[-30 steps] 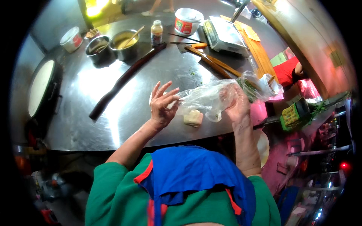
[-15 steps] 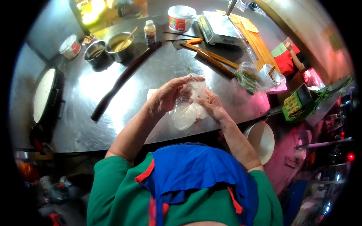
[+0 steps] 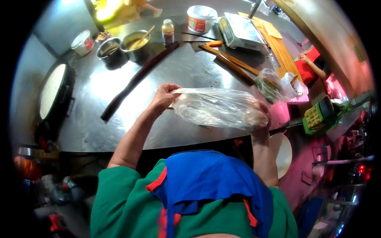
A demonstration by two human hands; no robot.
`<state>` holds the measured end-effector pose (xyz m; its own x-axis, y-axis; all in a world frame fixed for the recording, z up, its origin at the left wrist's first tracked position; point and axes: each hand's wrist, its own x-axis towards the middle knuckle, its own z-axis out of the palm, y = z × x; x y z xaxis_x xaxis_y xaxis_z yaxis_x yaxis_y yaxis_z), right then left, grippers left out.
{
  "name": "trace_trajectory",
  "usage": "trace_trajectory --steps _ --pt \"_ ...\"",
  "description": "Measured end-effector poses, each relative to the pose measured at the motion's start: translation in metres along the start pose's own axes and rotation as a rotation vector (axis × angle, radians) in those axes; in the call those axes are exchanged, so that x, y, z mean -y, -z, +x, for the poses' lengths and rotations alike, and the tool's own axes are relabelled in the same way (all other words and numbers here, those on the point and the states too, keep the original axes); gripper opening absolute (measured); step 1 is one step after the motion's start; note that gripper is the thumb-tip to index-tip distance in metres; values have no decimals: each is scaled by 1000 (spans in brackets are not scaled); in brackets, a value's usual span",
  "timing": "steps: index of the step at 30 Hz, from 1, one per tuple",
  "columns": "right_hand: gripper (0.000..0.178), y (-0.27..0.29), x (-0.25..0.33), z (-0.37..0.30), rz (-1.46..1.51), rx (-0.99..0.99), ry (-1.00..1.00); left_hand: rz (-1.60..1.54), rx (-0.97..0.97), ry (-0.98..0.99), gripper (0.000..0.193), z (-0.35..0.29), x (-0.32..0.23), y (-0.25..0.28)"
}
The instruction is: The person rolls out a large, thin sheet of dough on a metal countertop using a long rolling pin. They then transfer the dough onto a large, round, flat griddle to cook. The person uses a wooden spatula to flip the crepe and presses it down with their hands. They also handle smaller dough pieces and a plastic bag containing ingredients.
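Clear plastic bag [image 3: 210,106] stretched above the near side of the bench [image 3: 168,133]. Left hand [image 3: 164,96]: fingers pinched on its left end. Right hand [image 3: 263,116]: at its right end, fingers plastic-veiled, closure indeterminable.

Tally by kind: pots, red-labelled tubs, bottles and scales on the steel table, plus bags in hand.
Pots: 2
Red-labelled tubs: 2
Bottle: 1
Scale: 1
Held bag: 1
Total: 7
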<state>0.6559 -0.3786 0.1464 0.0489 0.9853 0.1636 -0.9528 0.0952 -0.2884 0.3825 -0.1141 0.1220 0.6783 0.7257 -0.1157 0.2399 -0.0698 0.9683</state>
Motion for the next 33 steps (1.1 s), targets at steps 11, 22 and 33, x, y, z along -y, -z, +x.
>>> trace_trajectory --steps 11,22,33 --pt "23 9 14 -12 222 -80 108 -1723 533 104 29 -32 7 -28" --pt "54 -9 -7 -23 126 -157 148 -1857 712 184 53 -44 -5 -22" --pt "54 -6 -17 -12 182 -378 155 -1284 113 377 62 -64 -20 -2"
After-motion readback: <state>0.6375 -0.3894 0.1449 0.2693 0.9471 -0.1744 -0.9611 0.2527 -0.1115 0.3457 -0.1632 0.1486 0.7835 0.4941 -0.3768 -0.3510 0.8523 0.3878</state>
